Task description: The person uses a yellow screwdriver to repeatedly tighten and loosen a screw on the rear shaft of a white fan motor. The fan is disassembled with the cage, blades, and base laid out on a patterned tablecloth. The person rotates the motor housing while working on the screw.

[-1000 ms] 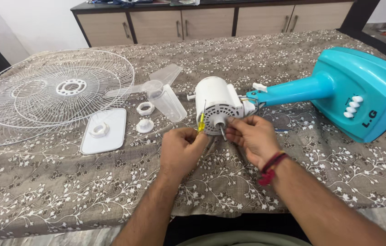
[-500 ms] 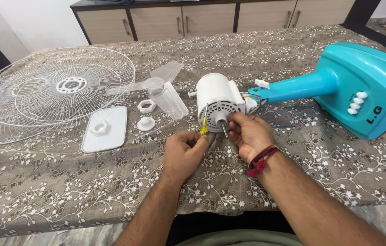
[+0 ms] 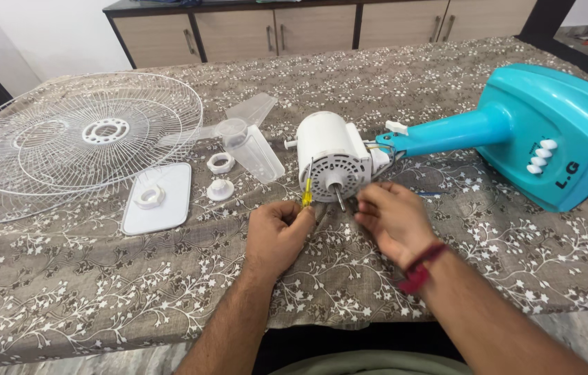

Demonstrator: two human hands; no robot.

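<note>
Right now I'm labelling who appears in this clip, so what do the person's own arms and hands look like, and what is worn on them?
Both forearms are bare, with no sleeves in view. The left hand shows no glove, ring or band. The right hand is also ungloved; at its wrist sits a red thread band, wound around and bunched into a loose end on the underside. No watch or markings show.

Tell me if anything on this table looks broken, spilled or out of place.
Nothing looks spilled or broken, but the fan is in pieces. The turquoise fan stand lies on its side, its white motor bare with shaft exposed. The wire guard and clear blade lie loose alongside. The left hand holds a yellow-handled tool.
</note>
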